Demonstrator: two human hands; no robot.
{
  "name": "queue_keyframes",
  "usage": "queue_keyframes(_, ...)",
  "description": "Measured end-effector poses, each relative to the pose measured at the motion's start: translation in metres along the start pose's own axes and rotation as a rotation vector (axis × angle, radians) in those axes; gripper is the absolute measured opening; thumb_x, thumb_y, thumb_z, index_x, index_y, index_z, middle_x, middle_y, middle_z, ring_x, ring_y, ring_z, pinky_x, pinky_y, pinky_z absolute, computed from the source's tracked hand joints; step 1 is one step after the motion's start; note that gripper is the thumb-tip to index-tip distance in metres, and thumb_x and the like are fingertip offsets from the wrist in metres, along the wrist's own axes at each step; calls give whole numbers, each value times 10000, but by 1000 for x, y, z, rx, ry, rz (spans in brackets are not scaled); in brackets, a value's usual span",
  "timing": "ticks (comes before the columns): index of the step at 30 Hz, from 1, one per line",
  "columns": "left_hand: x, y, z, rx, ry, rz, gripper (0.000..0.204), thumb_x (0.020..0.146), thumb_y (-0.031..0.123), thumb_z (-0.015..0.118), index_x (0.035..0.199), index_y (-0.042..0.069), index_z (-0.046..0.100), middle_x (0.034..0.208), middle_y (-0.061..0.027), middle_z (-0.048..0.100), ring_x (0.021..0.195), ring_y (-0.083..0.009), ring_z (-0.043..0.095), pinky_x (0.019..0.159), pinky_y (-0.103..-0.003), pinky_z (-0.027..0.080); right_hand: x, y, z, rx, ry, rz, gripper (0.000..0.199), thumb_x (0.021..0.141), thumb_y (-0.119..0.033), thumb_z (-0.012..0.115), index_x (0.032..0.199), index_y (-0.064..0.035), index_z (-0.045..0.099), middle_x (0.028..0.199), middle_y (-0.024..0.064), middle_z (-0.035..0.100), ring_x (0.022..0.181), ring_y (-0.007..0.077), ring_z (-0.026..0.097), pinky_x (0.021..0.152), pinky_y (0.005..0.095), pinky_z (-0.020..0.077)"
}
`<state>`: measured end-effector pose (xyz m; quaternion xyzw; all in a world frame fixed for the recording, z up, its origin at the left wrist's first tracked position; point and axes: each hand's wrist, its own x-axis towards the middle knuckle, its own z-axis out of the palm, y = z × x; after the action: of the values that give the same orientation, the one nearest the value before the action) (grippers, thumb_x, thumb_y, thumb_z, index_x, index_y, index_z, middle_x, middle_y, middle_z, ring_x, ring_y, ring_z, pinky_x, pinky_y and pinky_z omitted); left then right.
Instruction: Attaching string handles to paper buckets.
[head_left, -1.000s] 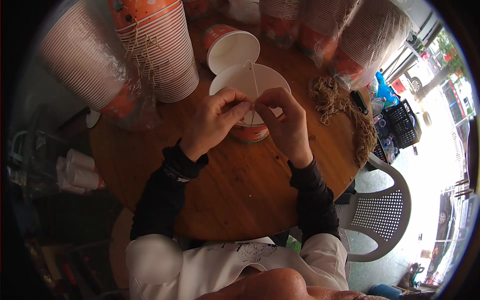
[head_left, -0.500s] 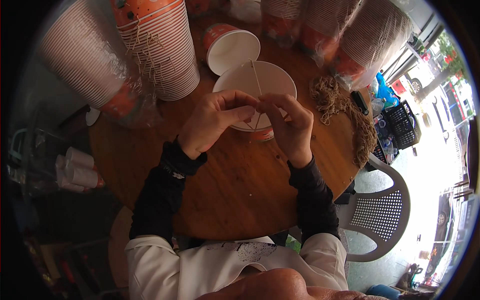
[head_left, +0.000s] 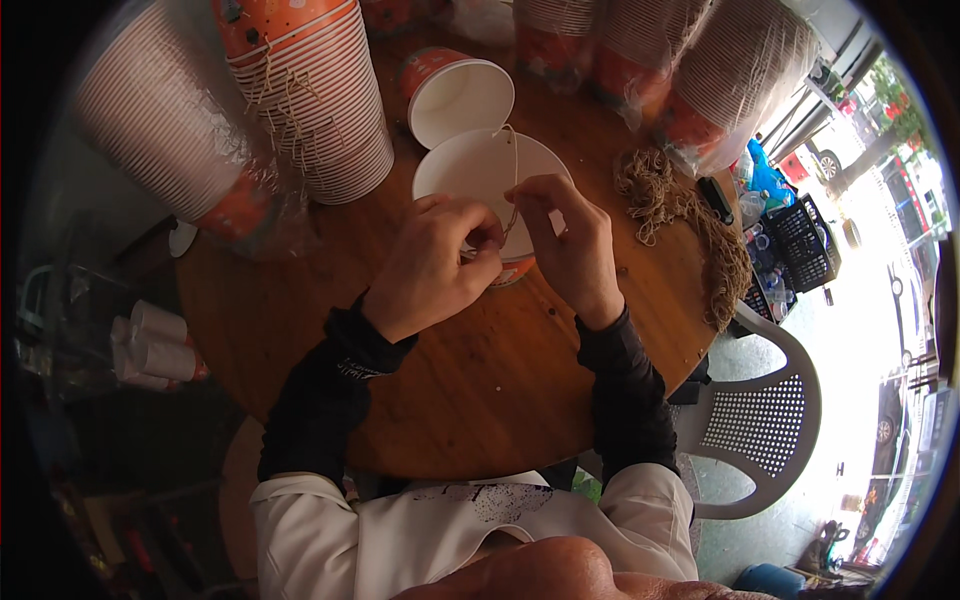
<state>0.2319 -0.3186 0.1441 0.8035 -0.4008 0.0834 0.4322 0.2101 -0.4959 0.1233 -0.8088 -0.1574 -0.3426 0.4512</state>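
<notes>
A large white-lined paper bucket (head_left: 455, 160) with an orange outside stands on the round table in front of me. A thin tan string (head_left: 516, 160) runs from its far rim across the opening toward my fingers. My left hand (head_left: 440, 262) is closed at the near left rim, its thumb and fingers pinched on the string. With its fingertips, my right hand (head_left: 572, 240) pinches the string over the bucket's opening. Part of the near rim is hidden behind my hands.
Another orange bucket (head_left: 462, 102) lies tipped behind. Tall bucket stacks (head_left: 325, 120) rise at the far left, and wrapped stacks (head_left: 735, 70) at the far right. A bundle of tan strings (head_left: 690, 215) hangs over the wooden table's (head_left: 470, 400) right edge, near a grey plastic chair (head_left: 755, 430).
My left hand has dropped lower and turned, drawing slightly away from the right hand. The string's slack has shifted, and the bucket has moved slightly left and tilted.
</notes>
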Motion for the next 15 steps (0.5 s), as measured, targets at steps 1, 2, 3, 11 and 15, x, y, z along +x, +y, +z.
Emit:
queue_keyframes(1,-1,0,-1,-1,-2,1,62,838,56,609,862,5,584,788,-53,615,743,-155,602,643,-281,507,0,2,0,-63,-11,-44,64,863,-24,621,922,-35,597,841,106,668,780,296,660,682,361,515)
queue_keyframes(2,-1,0,-1,36,-34,38,50,836,47,610,855,7,587,791,-66,617,748,-180,603,642,-288,510,0,3,0,-64,-9,-43,64,863,-24,621,922,-35,597,841,106,668,780,296,660,682,361,515)
queue_keyframes(3,-2,0,-2,74,-64,73,38,835,37,611,849,8,591,795,-79,619,753,-204,604,640,-295,512,0,3,1,-149,17,-83,50,864,-29,614,904,-41,586,833,105,662,771,306,649,674,370,509)
queue_keyframes(11,0,-14,2,-79,-76,66,43,853,30,619,893,13,615,814,-79,625,795,-190,621,677,-313,512,-2,-1,6,-43,41,105,45,902,-50,567,915,-74,532,771,95,664,708,321,656,593,386,506)
queue_keyframes(15,5,1,1,-128,22,-84,138,839,50,677,967,11,641,851,-84,656,825,-185,647,686,-309,516,-3,-6,2,-11,-47,211,63,926,-55,544,974,-88,518,753,106,667,701,329,670,564,385,511)
